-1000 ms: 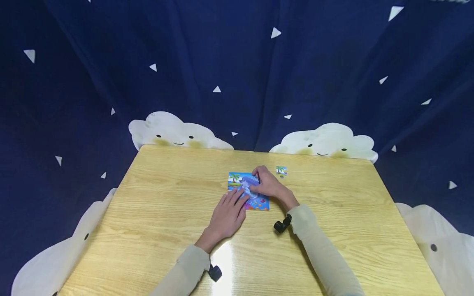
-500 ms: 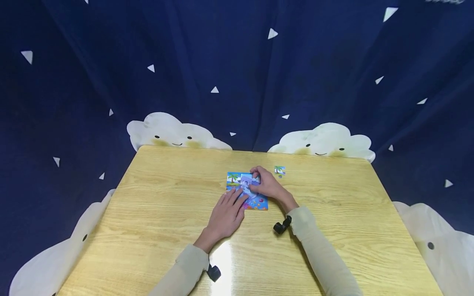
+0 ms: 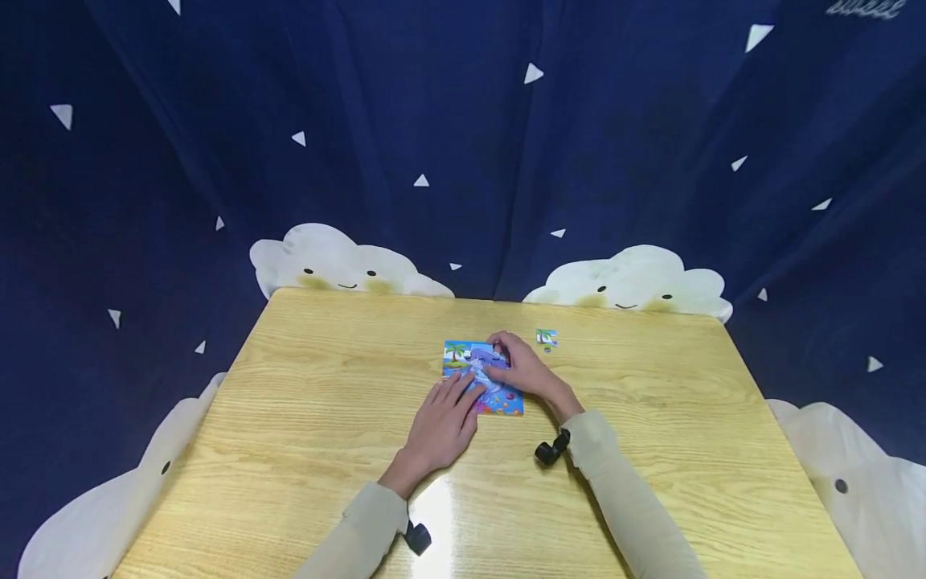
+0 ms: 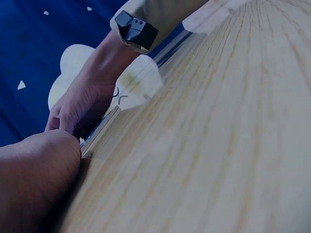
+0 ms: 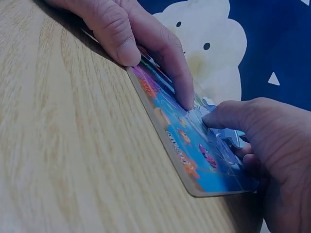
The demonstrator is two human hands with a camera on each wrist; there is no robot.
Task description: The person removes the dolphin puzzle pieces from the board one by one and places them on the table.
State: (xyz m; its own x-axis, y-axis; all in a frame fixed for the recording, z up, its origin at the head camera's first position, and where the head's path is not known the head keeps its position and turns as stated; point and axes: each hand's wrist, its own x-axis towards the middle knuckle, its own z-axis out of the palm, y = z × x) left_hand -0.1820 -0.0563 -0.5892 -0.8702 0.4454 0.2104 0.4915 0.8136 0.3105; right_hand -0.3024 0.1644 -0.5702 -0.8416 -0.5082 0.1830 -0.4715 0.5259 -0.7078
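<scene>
In the head view, taking the puzzle board as the centre of the dial, a white cloud [image 3: 116, 498] printed on the dark blue curtain [image 3: 434, 104] lies between eight and nine o'clock, with a second cloud [image 3: 325, 261] at ten, just past the far edge of the wooden table [image 3: 325, 386]. The left hand [image 3: 443, 426] comes in from seven o'clock, a black wrist camera [image 3: 417, 539] strapped at its sleeve; its fingers are nearly straight and somewhat spread, the tips touching the board. The puzzle board [image 3: 502, 400] lies flat on the table between the hands, its palm tree toward eleven o'clock and bright sea creatures toward five. At its upper right, the right hand [image 3: 524, 366] pinches a dolphin piece [image 3: 481, 356] between thumb and curled fingers, the gap narrow; the right wrist view shows the piece's dark edge there, though the fingers partly hide it. The other black camera [image 3: 552, 447] hangs at four o'clock. Near the hand, at two o'clock, a loose palm-tree piece [image 3: 546, 336] rests on the table. Farther out at two, another cloud [image 3: 637, 277] shows on the curtain.
</scene>
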